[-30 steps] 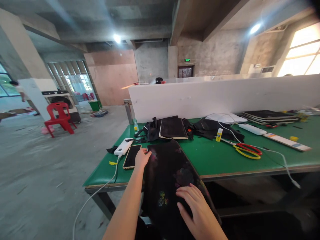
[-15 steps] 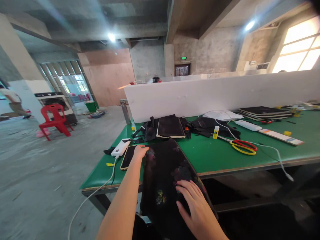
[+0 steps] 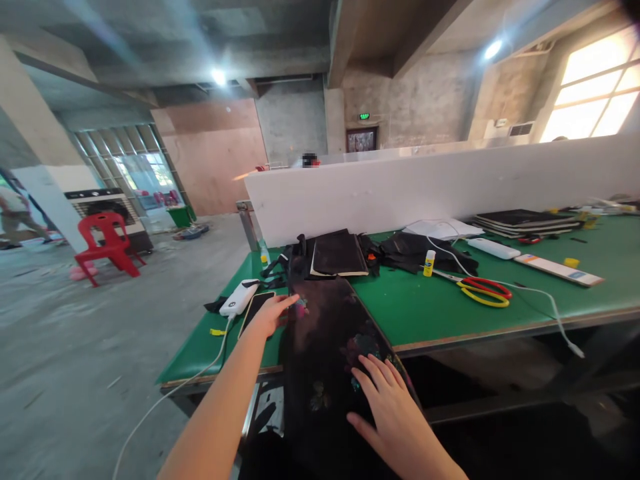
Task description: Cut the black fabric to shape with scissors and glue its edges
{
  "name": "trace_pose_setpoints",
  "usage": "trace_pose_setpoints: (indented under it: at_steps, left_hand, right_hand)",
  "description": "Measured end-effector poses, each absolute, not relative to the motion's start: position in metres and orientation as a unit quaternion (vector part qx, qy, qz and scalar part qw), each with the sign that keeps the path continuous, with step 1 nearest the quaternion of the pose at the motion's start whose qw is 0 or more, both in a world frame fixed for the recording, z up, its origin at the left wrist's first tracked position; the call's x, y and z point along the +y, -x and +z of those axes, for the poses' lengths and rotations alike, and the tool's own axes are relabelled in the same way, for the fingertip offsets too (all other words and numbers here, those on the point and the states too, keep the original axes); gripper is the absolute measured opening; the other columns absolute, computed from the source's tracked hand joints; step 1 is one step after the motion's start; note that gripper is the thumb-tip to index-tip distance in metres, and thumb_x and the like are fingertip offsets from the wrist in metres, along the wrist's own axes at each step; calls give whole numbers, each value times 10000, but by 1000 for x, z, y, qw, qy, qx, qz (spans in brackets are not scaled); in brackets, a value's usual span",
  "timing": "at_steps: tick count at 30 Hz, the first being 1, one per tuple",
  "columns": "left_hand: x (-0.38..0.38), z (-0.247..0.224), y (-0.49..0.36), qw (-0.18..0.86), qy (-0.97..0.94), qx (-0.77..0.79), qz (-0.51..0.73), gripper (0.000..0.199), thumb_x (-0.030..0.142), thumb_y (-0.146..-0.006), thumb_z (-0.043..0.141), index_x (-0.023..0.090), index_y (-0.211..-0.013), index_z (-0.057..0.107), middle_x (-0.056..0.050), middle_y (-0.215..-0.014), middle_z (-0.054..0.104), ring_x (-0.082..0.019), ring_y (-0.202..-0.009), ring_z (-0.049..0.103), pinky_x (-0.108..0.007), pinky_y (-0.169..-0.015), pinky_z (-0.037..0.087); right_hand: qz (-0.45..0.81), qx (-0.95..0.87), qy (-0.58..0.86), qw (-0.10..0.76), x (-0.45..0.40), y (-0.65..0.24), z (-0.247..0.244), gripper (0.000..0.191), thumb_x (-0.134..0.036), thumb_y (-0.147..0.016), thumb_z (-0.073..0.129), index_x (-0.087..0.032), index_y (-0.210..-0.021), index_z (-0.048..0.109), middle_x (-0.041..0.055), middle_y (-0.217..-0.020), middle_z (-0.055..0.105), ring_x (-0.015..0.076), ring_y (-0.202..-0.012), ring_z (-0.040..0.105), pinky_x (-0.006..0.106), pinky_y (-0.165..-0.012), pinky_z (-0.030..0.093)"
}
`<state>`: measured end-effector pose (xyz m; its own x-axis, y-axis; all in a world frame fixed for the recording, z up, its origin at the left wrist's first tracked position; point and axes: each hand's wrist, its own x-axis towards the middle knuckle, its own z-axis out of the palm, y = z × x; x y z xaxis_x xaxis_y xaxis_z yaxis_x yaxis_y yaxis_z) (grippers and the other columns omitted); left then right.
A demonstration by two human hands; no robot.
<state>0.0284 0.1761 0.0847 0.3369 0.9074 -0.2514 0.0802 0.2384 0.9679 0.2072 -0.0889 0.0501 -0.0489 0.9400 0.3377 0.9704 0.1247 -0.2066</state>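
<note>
A long black piece of material with coloured flower patterns lies over the table's front edge and runs down toward my lap. My left hand is at its left edge, fingers stretched out, the tips touching the material beside a pink and blue flower. Partly hidden behind this hand is a phone. My right hand rests flat on the lower right part of the material, fingers spread, just below a large flower. Past the far end of the material is a black-covered book.
On the green table are red-and-yellow-handled scissors, a glue stick, black scraps, a white power bank with a cable and stacked black books. A white partition stands behind. A red chair is left.
My left hand has shifted slightly down and left, its fingers more spread, uncovering more of the flower. My right hand stays on the material. The view has moved a little.
</note>
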Motion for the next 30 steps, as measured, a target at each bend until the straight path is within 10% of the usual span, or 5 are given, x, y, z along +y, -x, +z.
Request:
trace_pose_setpoints:
  at_steps: [17, 30]
  left_hand:
    - [145, 56, -17, 689, -422, 474, 350, 60, 163, -746, 601, 149, -804, 614, -19, -705, 670, -99, -565, 602, -204, -532, 480]
    - [99, 61, -13, 721, -393, 452, 348, 153, 83, -699, 608, 144, -839, 611, -12, -670, 662, -115, -542, 608, -228, -537, 492]
  right_hand:
    - [14, -771, 601, 211, -78, -196, 78, 540, -398, -834, 496, -189, -1324, 407, 70, -1390, 390, 218, -1308, 299, 463, -1103, 233]
    - [22, -788, 574, 221, -72, -183, 78, 478, -377, -844, 499, -198, -1285, 456, 73, -1321, 471, 231, -1264, 367, 493, -1091, 239]
